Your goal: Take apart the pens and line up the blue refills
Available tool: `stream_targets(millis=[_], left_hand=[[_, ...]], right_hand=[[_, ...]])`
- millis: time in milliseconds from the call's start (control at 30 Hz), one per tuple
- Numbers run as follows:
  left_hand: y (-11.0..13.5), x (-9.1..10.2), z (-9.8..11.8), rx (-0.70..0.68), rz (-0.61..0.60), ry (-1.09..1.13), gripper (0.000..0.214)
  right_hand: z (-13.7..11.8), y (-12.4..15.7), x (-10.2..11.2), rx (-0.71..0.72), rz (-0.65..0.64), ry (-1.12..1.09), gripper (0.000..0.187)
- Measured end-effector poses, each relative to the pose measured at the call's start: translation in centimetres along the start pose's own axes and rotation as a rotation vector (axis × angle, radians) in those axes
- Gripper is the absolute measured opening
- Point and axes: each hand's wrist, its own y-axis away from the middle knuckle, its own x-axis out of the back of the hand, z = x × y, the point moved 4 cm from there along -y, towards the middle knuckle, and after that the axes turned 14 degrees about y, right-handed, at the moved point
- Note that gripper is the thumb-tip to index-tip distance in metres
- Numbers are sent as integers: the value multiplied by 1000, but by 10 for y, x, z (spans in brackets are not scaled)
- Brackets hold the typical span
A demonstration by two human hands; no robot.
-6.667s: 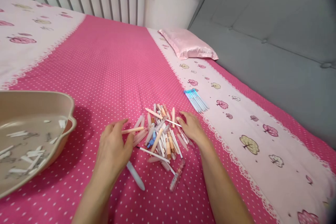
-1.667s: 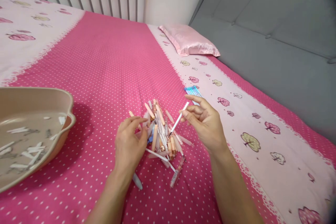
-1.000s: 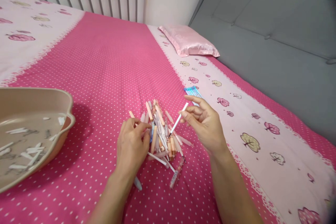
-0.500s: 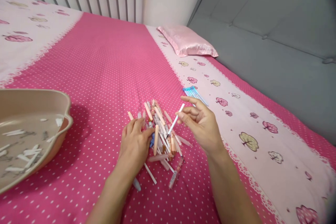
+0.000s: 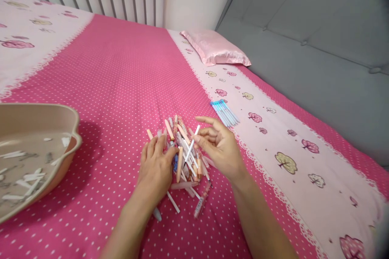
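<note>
A heap of pens and pen parts [image 5: 182,156], peach, white and clear, lies on the pink dotted bedsheet [image 5: 121,81]. My right hand [image 5: 220,149] pinches a thin white pen refill [image 5: 192,144] just above the right side of the heap. My left hand [image 5: 156,164] rests palm down on the left side of the heap, fingers curled onto the pens; whether it grips one is hidden. A white pen [image 5: 173,202] sticks out below it.
A beige tray [image 5: 68,129] with several white bits stands at the left. A row of light blue pens [image 5: 225,112] lies beyond the heap to the right. A pink pillow [image 5: 214,46] and a grey sofa back [image 5: 304,40] lie farther off.
My right hand has come down and left toward the heap with the white refill. My left hand has shifted slightly right onto the pens.
</note>
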Motion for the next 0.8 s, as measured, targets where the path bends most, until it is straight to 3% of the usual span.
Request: stream_targets(millis=[367, 567, 800], left_hand=[[-1, 1, -1, 55, -11, 39, 32], [-4, 3, -9, 53, 87, 121, 38], [-1, 17, -14, 181, 170, 234, 43]], right_hand=[[0, 1, 0, 2, -7, -10, 38], [0, 2, 2, -6, -9, 4, 39], [1, 2, 3, -4, 3, 38, 39]])
